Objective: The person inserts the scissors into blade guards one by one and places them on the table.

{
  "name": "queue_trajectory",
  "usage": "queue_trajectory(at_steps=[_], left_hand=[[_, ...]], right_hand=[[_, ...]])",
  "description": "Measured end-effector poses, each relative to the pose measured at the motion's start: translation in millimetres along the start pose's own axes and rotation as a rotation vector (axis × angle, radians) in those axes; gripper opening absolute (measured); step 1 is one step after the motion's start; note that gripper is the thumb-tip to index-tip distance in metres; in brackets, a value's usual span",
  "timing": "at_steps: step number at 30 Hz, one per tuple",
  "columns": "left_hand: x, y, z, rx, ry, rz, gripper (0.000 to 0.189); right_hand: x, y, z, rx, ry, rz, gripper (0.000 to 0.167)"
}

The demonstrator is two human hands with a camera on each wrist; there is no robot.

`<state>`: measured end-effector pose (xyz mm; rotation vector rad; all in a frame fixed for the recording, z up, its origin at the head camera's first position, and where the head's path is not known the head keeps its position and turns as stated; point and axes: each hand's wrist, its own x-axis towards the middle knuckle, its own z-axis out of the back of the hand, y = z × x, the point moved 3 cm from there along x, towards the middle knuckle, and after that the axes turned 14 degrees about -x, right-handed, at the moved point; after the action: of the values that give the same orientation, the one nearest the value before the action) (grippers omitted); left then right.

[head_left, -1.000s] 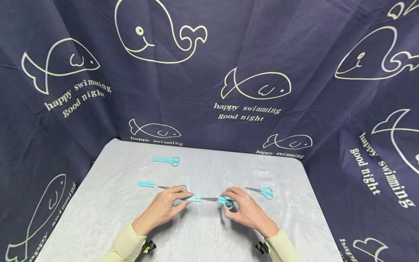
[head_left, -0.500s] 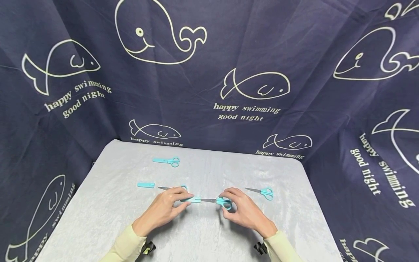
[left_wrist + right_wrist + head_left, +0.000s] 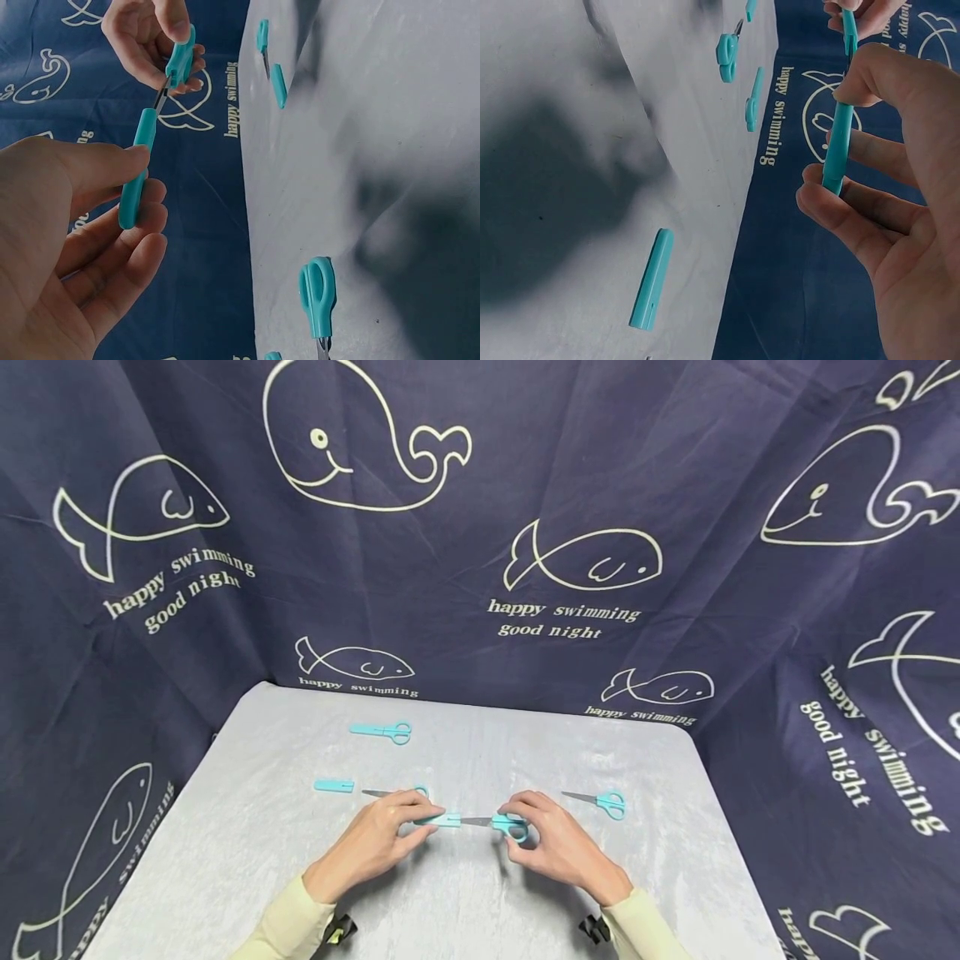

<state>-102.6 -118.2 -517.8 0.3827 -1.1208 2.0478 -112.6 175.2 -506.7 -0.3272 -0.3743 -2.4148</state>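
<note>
My left hand [image 3: 386, 831] pinches a turquoise scissors cover [image 3: 139, 165] between thumb and fingers. My right hand [image 3: 558, 839] holds a pair of scissors [image 3: 510, 827] by its turquoise handles, with the blades pointing left. The blade tip is at the cover's mouth and seems to be inside it; part of the grey blade shows between the two hands. Both wrist views show the cover and scissors in line, held above the table.
On the grey-white table [image 3: 480, 910] lie sheathed scissors [image 3: 381, 732], a loose cover [image 3: 333, 785] beside bare scissors [image 3: 319, 296] behind my left hand, and bare scissors [image 3: 609, 803] at right. Another cover [image 3: 652, 281] is hidden by my right hand in the head view.
My right hand has shifted slightly left with the scissors, so less blade shows outside the cover. The left hand has stayed nearly still.
</note>
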Motion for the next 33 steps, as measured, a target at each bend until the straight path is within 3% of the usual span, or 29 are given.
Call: queue_trajectory(at_steps=[23,33], left_hand=[[-2.1,0.3,-7.0,-0.023,0.011,0.04,0.028],[3.2,1.2,-9.1,-0.042,0.03,0.032,0.027]], right_hand=[[3.3,4.0,-0.7,0.0,0.027,-0.003,0.033],[6.1,3.8,0.0,0.002,0.032,-0.003,0.034]])
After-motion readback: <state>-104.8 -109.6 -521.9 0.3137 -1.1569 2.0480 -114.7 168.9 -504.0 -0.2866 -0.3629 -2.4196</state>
